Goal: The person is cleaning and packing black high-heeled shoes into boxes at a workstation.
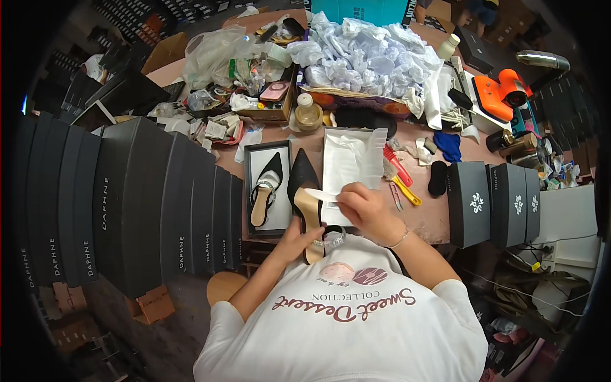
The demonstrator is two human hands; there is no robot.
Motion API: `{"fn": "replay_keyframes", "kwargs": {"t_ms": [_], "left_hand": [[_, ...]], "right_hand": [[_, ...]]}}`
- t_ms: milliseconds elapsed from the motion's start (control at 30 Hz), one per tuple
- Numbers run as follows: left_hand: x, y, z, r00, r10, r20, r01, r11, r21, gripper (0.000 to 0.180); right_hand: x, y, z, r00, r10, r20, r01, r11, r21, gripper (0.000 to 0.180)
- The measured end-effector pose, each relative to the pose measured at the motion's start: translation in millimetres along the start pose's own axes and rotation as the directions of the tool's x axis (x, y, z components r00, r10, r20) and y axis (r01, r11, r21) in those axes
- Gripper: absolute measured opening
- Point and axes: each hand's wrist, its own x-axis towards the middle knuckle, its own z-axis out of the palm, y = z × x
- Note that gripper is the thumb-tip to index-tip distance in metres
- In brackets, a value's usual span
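Note:
A black pointed-toe slingback shoe point(299, 170) with a tan insole stands upright in front of me, toe away from me. My left hand point(293, 242) is wrapped round its heel end, near a sparkling strap point(332, 238). Between the fingertips of my right hand point(366, 210) is a thin white strip point(318, 195), its far end over the shoe's insole. A matching shoe point(267, 181) lies to the left in a shallow dark box lid point(283, 224). Right of the held shoe sits an open shoe box point(380, 143) lined with white paper point(347, 156).
Stacks of dark shoe boxes stand at left point(130, 191) and right point(470, 204). Crumpled white paper point(369, 57) fills a carton behind. A pump bottle point(308, 114), a red brush point(398, 167), a yellow-handled tool point(407, 193) and an orange tape dispenser point(493, 95) lie about the table.

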Motion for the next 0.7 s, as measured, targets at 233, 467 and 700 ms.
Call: {"fn": "replay_keyframes", "kwargs": {"t_ms": [233,467,700], "left_hand": [[-22,8,0,0.985,-0.161,0.068,0.173,0.954,-0.243,0.069],[-5,1,-6,0.965,-0.244,0.095,0.259,0.944,-0.206,0.068],[19,18,-5,0.986,-0.153,0.061,0.163,0.957,-0.239,0.06]], "right_hand": [[-20,-6,32,0.869,-0.19,0.457,0.255,0.963,-0.085,0.013],[-10,21,74,0.912,0.117,0.394,0.002,0.957,-0.289,0.017],[-45,77,2,0.852,0.478,-0.214,-0.522,0.742,-0.421,0.068]]}}
